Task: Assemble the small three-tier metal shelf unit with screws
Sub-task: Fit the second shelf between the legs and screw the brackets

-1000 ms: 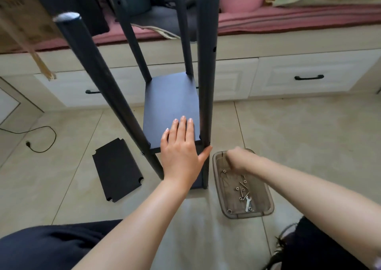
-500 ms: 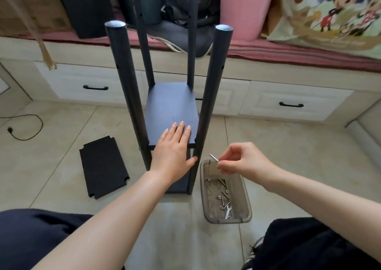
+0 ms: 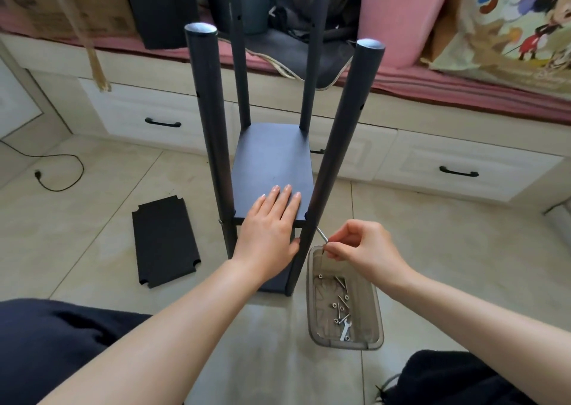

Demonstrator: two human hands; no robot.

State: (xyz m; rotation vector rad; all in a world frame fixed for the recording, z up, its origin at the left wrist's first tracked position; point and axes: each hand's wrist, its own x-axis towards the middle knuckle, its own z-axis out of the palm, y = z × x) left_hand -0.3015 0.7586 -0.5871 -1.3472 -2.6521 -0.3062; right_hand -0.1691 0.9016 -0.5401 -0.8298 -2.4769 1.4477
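While the left hand [image 3: 272, 228] lies flat with straight, close-set fingers on the near end of a dark shelf panel [image 3: 275, 163], the shelf unit [image 3: 336, 145] stands upright on the tiled floor [image 3: 448, 250] just ahead of the person's knees. It is matte black: four round posts rise from the corners, the two near ones capped with pale ends and pierced by small holes along their sides, and the pressed panel sits between them low down, with another tier partly visible below it near the floor. The right hand [image 3: 364, 244] pinches a thin silver screw [image 3: 322, 235] between thumb and curled fingertips, its tip touching or nearly touching the near right post [image 3: 343, 138] just under the panel's corner. Directly below that hand sits a translucent grey tray [image 3: 375, 321] holding loose screws, nuts and a small wrench [image 3: 345, 332], close beside the post's foot. A spare black panel [image 3: 163, 240] with notched corners lies flat on the floor to the left, apart from the unit. Behind stands a white drawer bench [image 3: 457, 169], with bare tile between it and the posts.
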